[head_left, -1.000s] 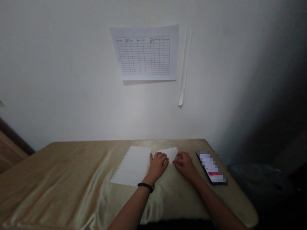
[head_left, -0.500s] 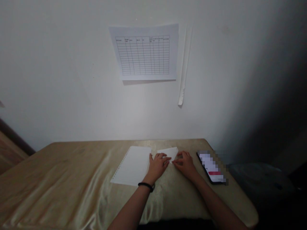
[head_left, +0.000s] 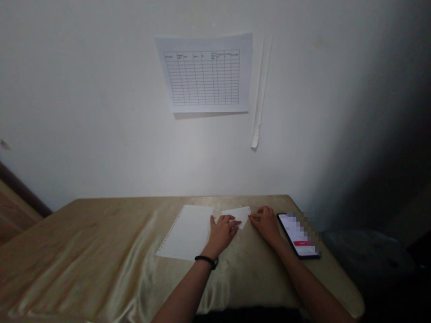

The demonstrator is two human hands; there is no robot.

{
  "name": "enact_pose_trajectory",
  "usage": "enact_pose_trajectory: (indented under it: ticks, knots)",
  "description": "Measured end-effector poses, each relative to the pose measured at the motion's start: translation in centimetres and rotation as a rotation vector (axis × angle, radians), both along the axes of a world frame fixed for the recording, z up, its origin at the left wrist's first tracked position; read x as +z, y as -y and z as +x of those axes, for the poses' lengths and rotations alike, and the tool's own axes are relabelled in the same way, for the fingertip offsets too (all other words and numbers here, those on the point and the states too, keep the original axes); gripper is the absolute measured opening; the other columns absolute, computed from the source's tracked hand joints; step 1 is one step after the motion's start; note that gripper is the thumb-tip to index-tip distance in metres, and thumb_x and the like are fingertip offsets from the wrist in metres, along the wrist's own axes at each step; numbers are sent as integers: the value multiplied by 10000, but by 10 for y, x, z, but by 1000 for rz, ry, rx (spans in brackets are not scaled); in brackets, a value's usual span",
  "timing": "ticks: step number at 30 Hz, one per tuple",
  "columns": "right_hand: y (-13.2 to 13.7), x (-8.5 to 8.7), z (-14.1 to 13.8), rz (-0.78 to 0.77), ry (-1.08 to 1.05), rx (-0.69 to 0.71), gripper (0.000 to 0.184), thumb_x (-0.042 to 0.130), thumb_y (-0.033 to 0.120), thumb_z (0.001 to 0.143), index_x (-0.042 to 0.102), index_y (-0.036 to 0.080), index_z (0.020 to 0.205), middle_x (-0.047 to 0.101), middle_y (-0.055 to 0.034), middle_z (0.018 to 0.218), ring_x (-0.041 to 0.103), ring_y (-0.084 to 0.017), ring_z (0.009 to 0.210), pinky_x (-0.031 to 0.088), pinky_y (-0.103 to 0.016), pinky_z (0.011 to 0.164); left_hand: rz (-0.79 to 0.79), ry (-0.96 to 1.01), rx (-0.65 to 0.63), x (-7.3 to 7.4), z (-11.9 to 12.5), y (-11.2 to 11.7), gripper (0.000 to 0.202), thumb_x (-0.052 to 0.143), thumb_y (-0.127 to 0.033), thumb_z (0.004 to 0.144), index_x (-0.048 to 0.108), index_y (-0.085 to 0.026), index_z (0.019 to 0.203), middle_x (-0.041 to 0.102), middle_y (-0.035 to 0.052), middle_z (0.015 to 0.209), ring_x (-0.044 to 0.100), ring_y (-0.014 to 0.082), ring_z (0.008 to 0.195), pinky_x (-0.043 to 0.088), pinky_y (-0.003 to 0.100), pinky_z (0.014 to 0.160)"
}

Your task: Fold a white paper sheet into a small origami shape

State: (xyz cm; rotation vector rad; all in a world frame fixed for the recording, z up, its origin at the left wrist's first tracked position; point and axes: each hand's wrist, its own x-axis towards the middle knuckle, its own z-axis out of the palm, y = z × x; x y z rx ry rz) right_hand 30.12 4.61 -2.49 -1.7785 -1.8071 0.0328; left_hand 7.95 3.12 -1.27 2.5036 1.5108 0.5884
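Pressing down flat, the left hand point(head_left: 222, 230) lies with its fingers spread over the near corner of a small white folded piece of paper point(head_left: 238, 214), pinning it to the table point(head_left: 101, 251), which is draped in a shiny tan satin-like cloth. That weight looks meant to keep the thin sheet from sliding on the slippery fabric. A black band point(head_left: 206, 260) circles the wrist behind this hand.

Just beside it, the right hand point(head_left: 267, 222) rests at the paper's other edge, fingertips drawn together at the corner that points toward it; whether they truly pinch the paper or only touch it cannot be told from this view. With one hand at each end, the paper lies flat between them, touching both.

On the outer side of the left hand lies a larger white sheet with a row of punched holes along its edge point(head_left: 187, 232), its near edge just beside the thumb, apart from the small piece. On the outer side of the right hand, close to the wrist, a black smartphone with a lit screen point(head_left: 298, 235) lies face up. Beyond both hands, on the white wall, hang a printed grid form point(head_left: 206, 74) and a narrow white paper strip point(head_left: 260, 94).
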Motion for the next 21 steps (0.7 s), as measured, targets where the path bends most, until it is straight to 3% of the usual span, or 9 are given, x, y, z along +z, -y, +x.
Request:
enact_pose_trajectory:
  ticks: [14, 21]
  knots:
    - [-5, -3, 1, 45, 49, -104, 232, 607, 379, 917, 807, 271, 959, 594, -138, 1042, 493, -292, 1035, 419, -384, 891, 4, -41, 0, 2, 0, 1, 294, 519, -395, 991, 632, -443, 1259, 611, 3, 1341, 485, 266, 1284, 114, 745, 1125]
    - [-5, -6, 3, 83, 29, -46, 260, 574, 386, 937, 805, 268, 947, 589, -129, 1147, 487, -286, 1111, 415, -385, 968, 7, -41, 3, 0, 0, 1, 298, 524, -390, 990, 625, -446, 1264, 612, 4, 1336, 486, 267, 1286, 112, 756, 1120]
